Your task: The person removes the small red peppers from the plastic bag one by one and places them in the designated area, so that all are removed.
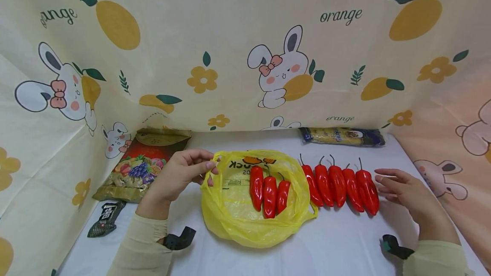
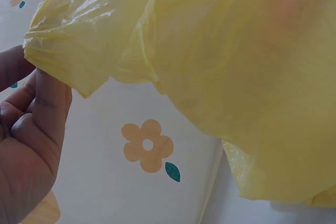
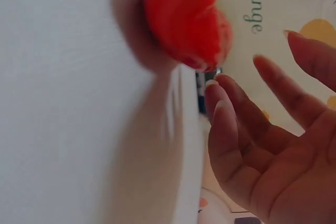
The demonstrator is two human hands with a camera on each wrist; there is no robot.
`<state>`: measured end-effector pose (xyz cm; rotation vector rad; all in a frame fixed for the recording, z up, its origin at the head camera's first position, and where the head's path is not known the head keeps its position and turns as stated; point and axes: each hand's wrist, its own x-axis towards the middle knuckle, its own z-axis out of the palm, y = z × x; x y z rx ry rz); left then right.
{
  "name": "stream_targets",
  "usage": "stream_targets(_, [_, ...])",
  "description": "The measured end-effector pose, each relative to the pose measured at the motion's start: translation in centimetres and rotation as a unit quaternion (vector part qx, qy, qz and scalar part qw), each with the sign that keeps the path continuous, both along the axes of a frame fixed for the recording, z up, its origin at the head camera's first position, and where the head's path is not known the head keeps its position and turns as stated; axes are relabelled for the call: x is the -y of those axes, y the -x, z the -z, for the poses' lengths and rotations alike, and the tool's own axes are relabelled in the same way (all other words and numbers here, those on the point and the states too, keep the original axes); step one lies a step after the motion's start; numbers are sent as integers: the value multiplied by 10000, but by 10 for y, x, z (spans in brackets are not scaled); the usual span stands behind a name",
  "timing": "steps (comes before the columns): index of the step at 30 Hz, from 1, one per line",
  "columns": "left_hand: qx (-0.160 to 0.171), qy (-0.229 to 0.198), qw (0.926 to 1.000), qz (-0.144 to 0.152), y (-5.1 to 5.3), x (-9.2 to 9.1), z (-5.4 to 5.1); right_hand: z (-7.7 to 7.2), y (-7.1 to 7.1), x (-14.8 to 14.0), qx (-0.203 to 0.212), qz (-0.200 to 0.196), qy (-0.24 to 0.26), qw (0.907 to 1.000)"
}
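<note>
A yellow plastic bag (image 1: pixel 245 233) lies with its mouth spread, three red peppers (image 1: pixel 270 197) inside. The left hand (image 1: pixel 178 176) pinches the bag's left edge between thumb and fingers; in the left wrist view that hand (image 2: pixel 31 124) holds the stretched yellow film (image 2: pixel 210 51). Right of the bag, several red peppers (image 1: pixel 336 186) stand in a row, stems toward the back. Just beside the rightmost pepper (image 1: pixel 367 193) is the right hand (image 1: pixel 402 193), fingers apart and holding nothing. In the right wrist view, a red pepper (image 3: pixel 189 22) is near the spread fingers of that hand (image 3: pixel 278 145).
A red and gold packet (image 1: pixel 142 165) leans at the back left, with a small black packet (image 1: pixel 106 219) in front of it. A long clear and blue packet (image 1: pixel 342 136) lies along the back. Patterned cloth walls (image 1: pixel 230 20) surround the white table (image 1: pixel 337 246).
</note>
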<state>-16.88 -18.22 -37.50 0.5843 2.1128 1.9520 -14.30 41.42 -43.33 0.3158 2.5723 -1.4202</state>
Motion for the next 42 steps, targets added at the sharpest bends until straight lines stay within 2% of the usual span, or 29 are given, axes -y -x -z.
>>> stream_targets(9, [13,-4,10000,50,0,0,1,-22,-9,21,-919,352,182,9950])
stream_targets(12, [4,7,10000,65,0,0,2,-31,-11,33,-1368,190,355,9898])
stream_targets(15, [-2,16,10000,70,0,0,2,-38,-12,46,-1811,-133,650,9812])
stream_targets(20, [-10,15,10000,76,0,-1,2,-42,-12,72,-2187,-577,946,9695])
stream_targets(25, [-13,33,10000,74,0,-2,1,-47,-13,101,-2244,-895,1078,9644])
stream_targets(31, [-13,34,10000,82,0,-2,0,-54,-16,127,-2024,-1204,1435,9612])
stream_targets(39, [9,30,10000,61,0,-2,1,-48,-13,160,-1840,-1691,1624,9546])
stream_targets(42, [27,41,10000,43,0,-2,1,-43,-12,172,-1720,-1762,1712,9540])
